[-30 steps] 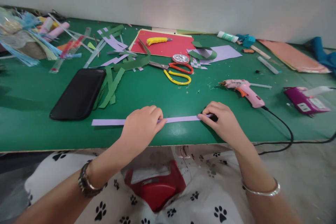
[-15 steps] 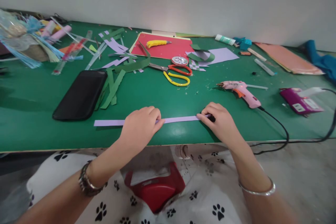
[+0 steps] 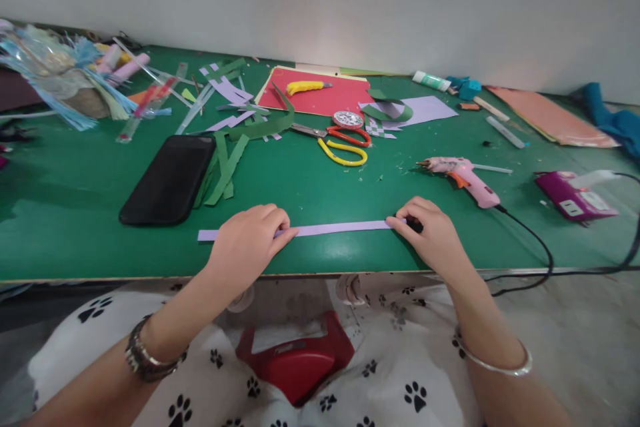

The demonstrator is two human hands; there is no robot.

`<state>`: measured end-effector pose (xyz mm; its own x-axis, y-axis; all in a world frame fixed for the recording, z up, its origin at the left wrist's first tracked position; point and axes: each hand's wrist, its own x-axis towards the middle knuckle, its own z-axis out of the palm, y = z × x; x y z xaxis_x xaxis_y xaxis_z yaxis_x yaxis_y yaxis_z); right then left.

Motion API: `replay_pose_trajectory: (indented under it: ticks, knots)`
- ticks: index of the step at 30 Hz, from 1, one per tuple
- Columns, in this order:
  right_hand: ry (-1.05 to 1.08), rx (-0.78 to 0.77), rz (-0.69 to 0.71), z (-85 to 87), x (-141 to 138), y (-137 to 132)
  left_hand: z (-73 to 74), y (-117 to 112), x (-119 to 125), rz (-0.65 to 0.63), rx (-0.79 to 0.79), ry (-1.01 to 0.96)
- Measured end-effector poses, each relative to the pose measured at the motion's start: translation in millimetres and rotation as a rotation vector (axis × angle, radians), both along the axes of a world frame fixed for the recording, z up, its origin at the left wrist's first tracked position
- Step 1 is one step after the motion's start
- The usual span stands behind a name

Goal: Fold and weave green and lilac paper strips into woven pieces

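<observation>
A long lilac paper strip lies almost level along the front of the green table. My left hand is closed on it left of its middle, thumb along the strip, and the strip's left end sticks out past the wrist side. At the right end, my right hand pinches the strip between thumb and fingers. Something small and black shows under the right fingers; I cannot make out what it is. Left of the hands lies a black phone, with green paper strips beside it.
Scissors with red and yellow handles lie mid-table, near a yellow cutter on red paper. To the right are a pink glue gun, its cord, and a purple power socket. Craft scraps crowd the far left.
My left hand has slid leftward along the strip, so more of it shows between my hands. The right hand keeps its pinch. The view has shifted slightly.
</observation>
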<state>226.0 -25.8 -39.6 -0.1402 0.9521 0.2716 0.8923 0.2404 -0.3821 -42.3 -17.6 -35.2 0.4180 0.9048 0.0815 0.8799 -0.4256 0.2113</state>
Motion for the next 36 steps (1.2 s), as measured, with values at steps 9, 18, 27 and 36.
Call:
replay_pose_trajectory:
  ticks: [9, 18, 27, 36]
  knots:
    - [0.009, 0.003, -0.02, -0.1, -1.6, -0.3, 2.1, 0.6, -18.0, 0.002, -0.025, -0.026]
    - [-0.002, 0.001, -0.032, -0.5, -1.4, -0.4, 2.1, 0.5, -38.2, 0.014, -0.074, -0.095]
    - [-0.006, 0.011, -0.027, -0.1, -2.6, -0.5, -1.8, -1.4, -64.5, 0.031, -0.095, -0.199]
    - [0.009, 0.008, -0.026, 0.8, -3.3, -0.8, -3.7, -7.7, -78.8, 0.027, -0.052, -0.243]
